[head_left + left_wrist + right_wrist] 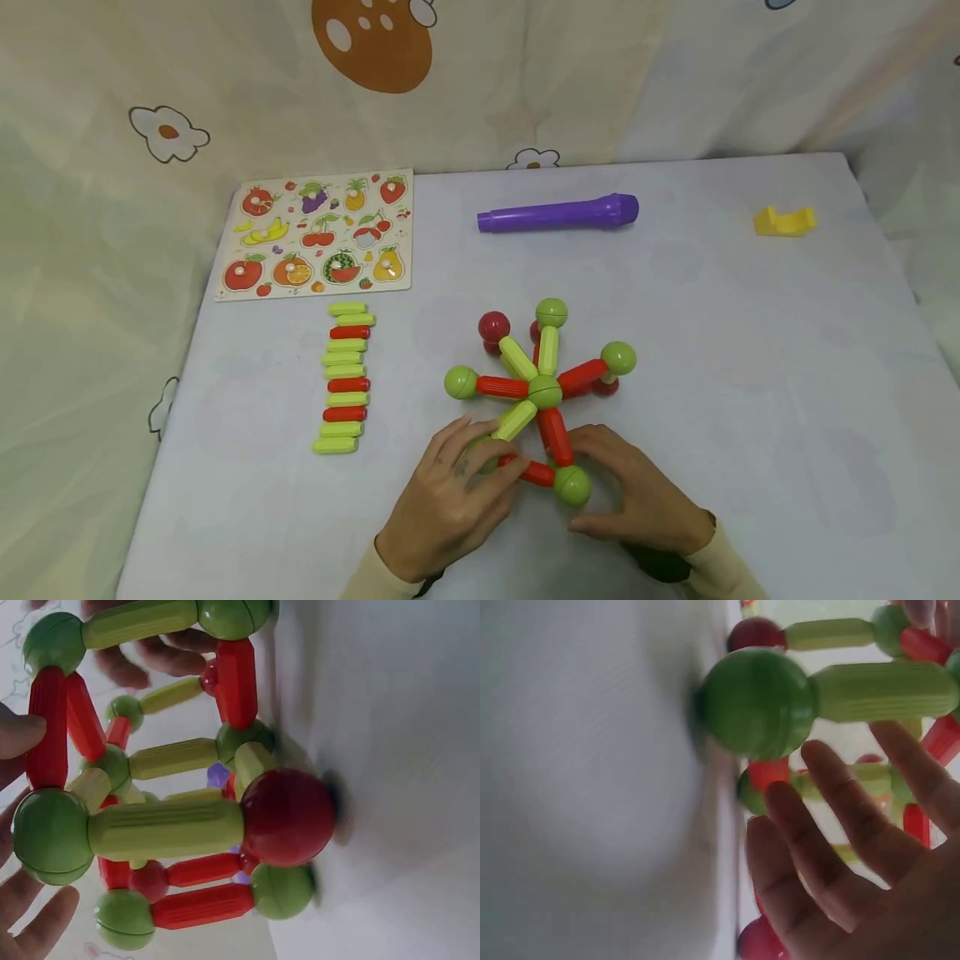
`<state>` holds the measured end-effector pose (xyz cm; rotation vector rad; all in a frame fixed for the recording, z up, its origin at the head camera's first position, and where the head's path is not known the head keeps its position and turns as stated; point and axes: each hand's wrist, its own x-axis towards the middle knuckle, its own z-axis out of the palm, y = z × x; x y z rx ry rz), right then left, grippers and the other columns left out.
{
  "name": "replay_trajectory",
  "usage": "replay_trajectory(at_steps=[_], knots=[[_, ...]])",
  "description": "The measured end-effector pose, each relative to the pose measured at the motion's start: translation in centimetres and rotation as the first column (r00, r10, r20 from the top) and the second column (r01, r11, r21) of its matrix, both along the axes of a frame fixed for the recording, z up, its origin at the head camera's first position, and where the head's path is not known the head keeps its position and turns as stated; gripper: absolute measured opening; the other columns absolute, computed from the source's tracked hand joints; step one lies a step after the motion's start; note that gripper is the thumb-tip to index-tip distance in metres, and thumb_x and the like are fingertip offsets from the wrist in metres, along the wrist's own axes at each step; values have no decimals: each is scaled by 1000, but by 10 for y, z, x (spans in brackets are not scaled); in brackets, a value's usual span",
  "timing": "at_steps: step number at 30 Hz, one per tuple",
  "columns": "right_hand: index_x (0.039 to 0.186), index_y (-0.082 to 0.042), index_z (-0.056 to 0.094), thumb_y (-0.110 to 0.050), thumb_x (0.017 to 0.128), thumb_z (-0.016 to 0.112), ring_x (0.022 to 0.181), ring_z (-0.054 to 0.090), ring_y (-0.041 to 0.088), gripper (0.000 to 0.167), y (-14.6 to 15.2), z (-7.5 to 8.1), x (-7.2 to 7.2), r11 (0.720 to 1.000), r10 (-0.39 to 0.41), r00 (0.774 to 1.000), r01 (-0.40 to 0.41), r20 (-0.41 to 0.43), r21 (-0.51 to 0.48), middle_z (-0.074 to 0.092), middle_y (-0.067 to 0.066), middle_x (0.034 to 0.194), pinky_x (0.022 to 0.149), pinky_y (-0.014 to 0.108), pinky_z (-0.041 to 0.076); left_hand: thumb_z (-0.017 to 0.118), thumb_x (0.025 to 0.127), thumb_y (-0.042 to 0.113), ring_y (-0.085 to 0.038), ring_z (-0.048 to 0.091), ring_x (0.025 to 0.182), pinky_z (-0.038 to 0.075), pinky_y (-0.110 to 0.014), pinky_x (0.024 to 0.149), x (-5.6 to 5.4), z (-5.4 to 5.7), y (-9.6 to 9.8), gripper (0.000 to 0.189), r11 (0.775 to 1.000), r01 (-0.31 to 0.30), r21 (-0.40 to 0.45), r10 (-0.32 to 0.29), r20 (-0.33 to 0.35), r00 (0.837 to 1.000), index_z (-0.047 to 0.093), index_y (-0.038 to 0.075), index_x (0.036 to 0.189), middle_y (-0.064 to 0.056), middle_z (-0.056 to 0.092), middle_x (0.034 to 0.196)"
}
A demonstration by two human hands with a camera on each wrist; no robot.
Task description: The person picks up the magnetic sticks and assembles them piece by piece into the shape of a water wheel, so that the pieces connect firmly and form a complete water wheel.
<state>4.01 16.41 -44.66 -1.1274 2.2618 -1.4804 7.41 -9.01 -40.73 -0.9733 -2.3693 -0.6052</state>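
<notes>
A frame of magnetic sticks and balls [545,392] stands mid-table, with red and yellow-green sticks fanning from a central green ball. At its near side my left hand [450,500] pinches a red stick [537,472] between thumb and fingers; in the left wrist view this red stick [48,727] joins two green balls at the top. My right hand [641,492] is around the near right corner, by a green ball [572,486]. In the right wrist view its fairly straight fingers lie beside an upright yellow-green stick [885,691]; whether they touch it is unclear.
Left of the frame lies a column of several loose red and yellow-green sticks [347,386]. Behind them is a fruit puzzle board [345,287]. A purple toy microphone [558,215] lies at the back, and a yellow block [784,222] sits back right. Patterned curtains [480,117] border the table.
</notes>
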Motion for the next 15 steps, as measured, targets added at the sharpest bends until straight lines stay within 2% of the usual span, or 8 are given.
replay_trajectory(at_steps=[3, 7, 11, 15], knots=[[130, -19, 53, -16, 68, 87, 115, 49, 10, 70, 2, -3, 2, 993, -57, 998, 59, -14, 104, 53, -5, 126, 97, 24, 43, 51, 95, 19, -29, 58, 111, 46, -45, 95, 0, -2, -1, 24, 999, 8, 31, -8, -2, 1000, 71, 14, 107, -2, 65, 104], [127, -24, 55, -7, 69, 82, 108, 51, 5, 66, 0, -11, 4, 970, -108, 994, 110, -17, 217, 51, -14, 122, 91, 24, 47, 51, 97, 20, -29, 58, 109, 47, -41, 93, 1, -4, -3, 23, 997, 11, 72, -9, -19, 1000, 71, 13, 106, -4, 65, 107], [119, -18, 59, 0, 73, 78, 97, 54, 4, 53, -4, -18, 6, 981, -97, 995, 94, 11, 168, 56, -13, 111, 84, 25, 51, 54, 96, 24, -28, 60, 103, 49, -39, 88, 2, -5, -9, 24, 991, -17, 135, 21, -25, 999, 72, 10, 103, -9, 65, 108], [114, -16, 61, 1, 74, 78, 90, 53, 5, 46, -11, -22, 9, 986, -111, 994, 110, 0, 127, 58, -11, 102, 78, 25, 52, 54, 97, 28, -27, 60, 99, 48, -38, 85, 3, -5, -23, 28, 976, -123, 181, 127, -10, 992, 72, 7, 102, -9, 65, 105]])
